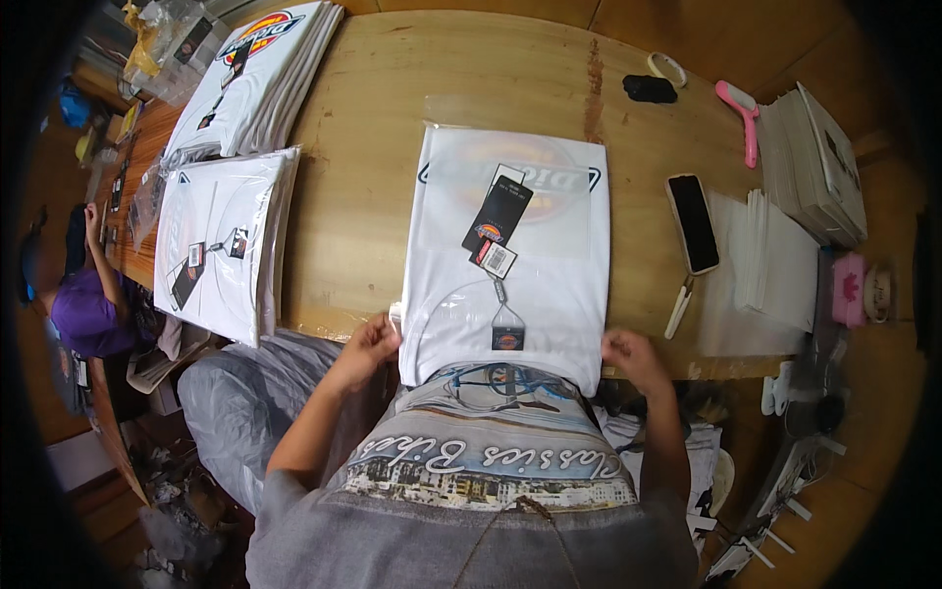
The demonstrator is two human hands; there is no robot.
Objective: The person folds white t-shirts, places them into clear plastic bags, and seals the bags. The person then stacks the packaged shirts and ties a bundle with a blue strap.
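A folded white T-shirt (442, 245) lies in front of me, partly over the table's near edge, with shiny clear plastic (446, 110) over it and showing past its far end. On it lie a black hang tag (502, 211) and a smaller dark square tag (506, 338) on a cord. My left hand (371, 342) is closed at the near left side, fingers pinching the edge by a small white piece (395, 316). At the near right side my right hand (633, 359) is closed, fingertips against the edge; the exact grip is partly hidden.
Stacks of bagged white shirts (226, 236) stand at the left. To the right lie a phone (693, 224), small snips (678, 307), a pink-handled tool (746, 123), a black object (650, 89), clear bags (731, 304) and a white stack (810, 162). Another person (93, 309) sits far left.
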